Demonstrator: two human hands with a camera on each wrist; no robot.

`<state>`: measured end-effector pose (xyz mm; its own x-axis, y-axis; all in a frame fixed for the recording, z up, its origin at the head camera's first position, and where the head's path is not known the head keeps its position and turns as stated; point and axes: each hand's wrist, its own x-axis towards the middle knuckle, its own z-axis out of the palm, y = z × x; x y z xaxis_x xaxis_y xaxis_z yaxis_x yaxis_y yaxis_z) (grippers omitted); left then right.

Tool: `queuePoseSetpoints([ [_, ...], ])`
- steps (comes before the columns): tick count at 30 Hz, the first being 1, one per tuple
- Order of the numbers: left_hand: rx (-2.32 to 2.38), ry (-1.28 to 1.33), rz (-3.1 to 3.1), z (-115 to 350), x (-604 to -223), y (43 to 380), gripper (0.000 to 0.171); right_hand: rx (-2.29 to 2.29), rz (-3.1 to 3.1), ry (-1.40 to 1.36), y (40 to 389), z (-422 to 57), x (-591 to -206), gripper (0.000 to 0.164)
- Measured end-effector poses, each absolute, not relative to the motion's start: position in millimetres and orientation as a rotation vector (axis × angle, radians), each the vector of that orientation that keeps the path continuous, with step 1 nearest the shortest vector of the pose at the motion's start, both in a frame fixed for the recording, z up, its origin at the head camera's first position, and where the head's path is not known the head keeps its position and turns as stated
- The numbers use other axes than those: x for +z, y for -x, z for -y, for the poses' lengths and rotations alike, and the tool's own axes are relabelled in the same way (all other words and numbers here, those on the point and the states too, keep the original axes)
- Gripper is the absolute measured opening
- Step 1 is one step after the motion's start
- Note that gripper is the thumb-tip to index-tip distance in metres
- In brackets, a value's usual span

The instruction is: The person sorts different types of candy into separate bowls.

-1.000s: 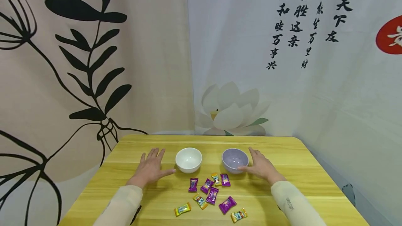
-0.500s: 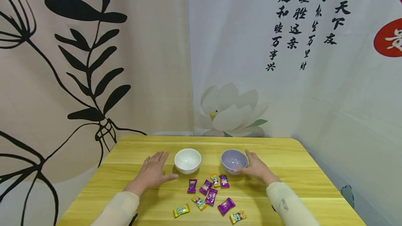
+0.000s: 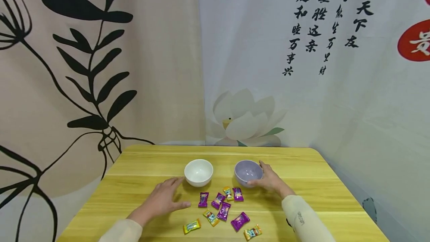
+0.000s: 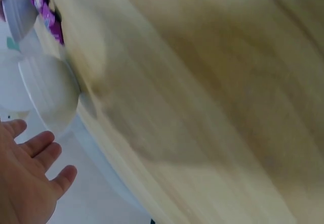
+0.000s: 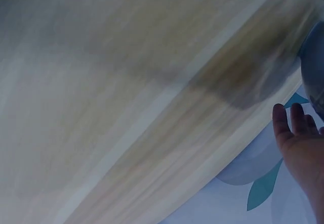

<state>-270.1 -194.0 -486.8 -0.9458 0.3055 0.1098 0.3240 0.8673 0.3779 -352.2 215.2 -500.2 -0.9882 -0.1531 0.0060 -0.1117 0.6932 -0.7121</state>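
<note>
Wall (image 3: 242,40) reads "贵" (image 3: 420,42); left hand (image 3: 162,198) spread, empty; right hand (image 3: 271,179), spread, touches purple bowl (image 3: 248,171)

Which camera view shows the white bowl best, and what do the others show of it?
The head view: the white bowl appears whole there, unobstructed, with its rim and inside visible. The left wrist view shows mainly its outer wall, turned sideways and a little blurred. The right wrist view does not show it.

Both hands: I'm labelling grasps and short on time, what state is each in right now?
Left hand: open, holding nothing, beside the white bowl.
Right hand: open, beside the purple bowl; whether it touches cannot be told.
</note>
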Motion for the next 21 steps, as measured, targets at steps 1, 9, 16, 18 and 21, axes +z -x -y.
queuePoseSetpoints([
  [1,-0.630,0.514,2.995,192.7,-487.5,268.5,0.097,-1.206,-2.832,0.222,352.6,-215.1,-501.4,0.122],
  [9,-0.695,0.674,3.036,185.5,-496.2,256.8,0.092,-1.275,-2.804,0.207,354.1,-212.7,-508.9,0.121],
  [16,-0.620,0.812,3.047,183.8,-507.6,247.9,0.091,-1.305,-2.784,0.200,356.1,-212.2,-516.0,0.126],
  [18,-0.607,0.845,3.046,182.5,-509.1,245.6,0.089,-1.308,-2.788,0.198,356.7,-212.9,-517.5,0.126],
  [21,-0.603,0.882,3.055,181.6,-510.4,241.1,0.082,-1.316,-2.794,0.183,356.3,-212.3,-518.9,0.125],
])
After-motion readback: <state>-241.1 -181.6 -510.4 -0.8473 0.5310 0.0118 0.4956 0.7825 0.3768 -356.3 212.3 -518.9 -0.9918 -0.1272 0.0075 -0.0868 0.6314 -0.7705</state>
